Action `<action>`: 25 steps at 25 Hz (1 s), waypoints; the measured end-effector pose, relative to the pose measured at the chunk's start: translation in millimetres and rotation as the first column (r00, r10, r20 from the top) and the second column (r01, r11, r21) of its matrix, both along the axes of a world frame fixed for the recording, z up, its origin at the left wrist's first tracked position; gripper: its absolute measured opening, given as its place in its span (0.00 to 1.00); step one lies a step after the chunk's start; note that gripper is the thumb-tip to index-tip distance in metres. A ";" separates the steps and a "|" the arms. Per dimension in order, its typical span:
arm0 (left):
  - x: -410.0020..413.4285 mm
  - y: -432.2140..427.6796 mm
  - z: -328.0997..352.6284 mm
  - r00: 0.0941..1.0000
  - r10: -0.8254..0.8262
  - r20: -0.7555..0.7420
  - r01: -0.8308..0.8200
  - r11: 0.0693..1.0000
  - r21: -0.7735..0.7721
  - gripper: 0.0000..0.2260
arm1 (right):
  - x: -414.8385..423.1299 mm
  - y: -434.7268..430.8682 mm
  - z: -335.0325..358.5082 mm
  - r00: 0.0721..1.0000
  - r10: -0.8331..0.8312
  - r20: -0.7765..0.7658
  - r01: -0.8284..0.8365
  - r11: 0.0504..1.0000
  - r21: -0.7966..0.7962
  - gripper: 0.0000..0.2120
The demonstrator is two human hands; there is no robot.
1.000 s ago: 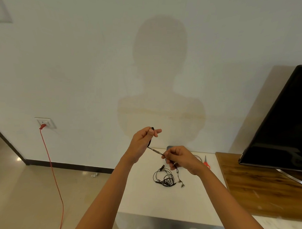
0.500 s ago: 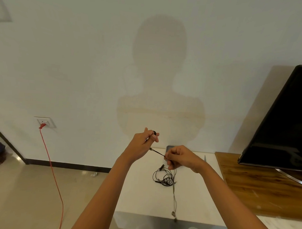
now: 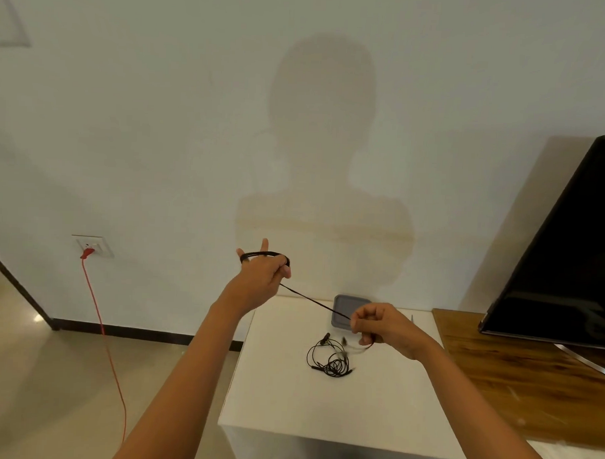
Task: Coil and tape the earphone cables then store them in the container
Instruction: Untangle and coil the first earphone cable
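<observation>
- Wraps the black cable (image 3: 314,300) in a loop round the spread fingers of the left hand (image 3: 262,274), thumb pressing it, up and left of the grey container (image 3: 341,304).
- Pinches the free length in the curled right hand (image 3: 380,326), just in front of the container.
- Runs taut between both hands, slanting down toward the container.
- Probably calls for the right hand, nearer the slack, to feed the next turn.
- Leaves a tangled earphone (image 3: 329,359) on the table (image 3: 322,419), in front of the container.

The table (image 3: 322,412) is finished in smooth, matt white. Brown wood grain with a faint sheen is shown on the cabinet top (image 3: 515,384). The screen (image 3: 567,255) is faced in glossy black, and the floor (image 3: 32,374) is polished to a shine. The container (image 3: 346,304) appears moulded in matt grey plastic; the taut cable (image 3: 312,300) is sheathed in dull black.
</observation>
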State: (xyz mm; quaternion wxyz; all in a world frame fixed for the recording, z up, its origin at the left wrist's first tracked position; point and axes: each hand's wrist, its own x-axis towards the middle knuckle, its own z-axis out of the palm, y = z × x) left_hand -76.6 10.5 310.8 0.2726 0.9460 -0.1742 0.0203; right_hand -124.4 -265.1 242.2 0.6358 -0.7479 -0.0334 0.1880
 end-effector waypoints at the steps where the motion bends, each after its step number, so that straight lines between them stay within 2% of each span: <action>1: 1.3 4.9 -2.9 1.000 0.010 -0.001 -0.010 1.000 0.004 0.13 | 0.6 -2.5 -1.6 1.000 -0.014 -0.010 0.014 1.000 0.008 0.07; 5: -1.4 15.2 -16.4 1.000 0.020 -0.023 -0.019 0.999 0.049 0.13 | 2.0 -3.6 -3.5 0.999 -0.044 -0.002 0.044 0.998 0.044 0.10; 9: -3.7 16.6 -24.4 0.998 0.027 -0.057 -0.030 0.997 -0.065 0.13 | 3.9 -5.4 -3.7 0.997 -0.075 0.026 0.076 0.997 -0.016 0.13; 12: -3.9 15.4 -25.7 0.997 0.055 -0.045 -0.060 0.990 -0.127 0.13 | 3.5 -7.8 -3.1 0.994 -0.092 0.063 0.095 0.994 -0.051 0.10; 14: -3.6 14.8 -28.9 0.996 0.082 -0.025 -0.085 0.985 -0.152 0.13 | 3.4 -9.5 -1.7 0.987 -0.099 0.125 0.106 0.993 -0.047 0.09; 16: -2.1 15.3 -34.7 0.996 0.080 -0.041 -0.085 0.990 -0.114 0.13 | 3.4 -10.7 4.4 0.967 -0.114 0.226 0.124 0.992 -0.029 0.08; 20: -5.5 10.9 -49.0 0.988 0.020 -0.152 -0.045 0.985 -0.168 0.13 | 4.8 -8.8 36.1 0.891 -0.195 0.411 0.179 0.981 0.077 0.07; 25: -33.9 -14.7 -47.5 0.932 -0.211 -0.294 0.110 0.939 -0.326 0.13 | 17.9 7.8 70.8 0.798 -0.249 0.549 0.229 0.968 0.106 0.08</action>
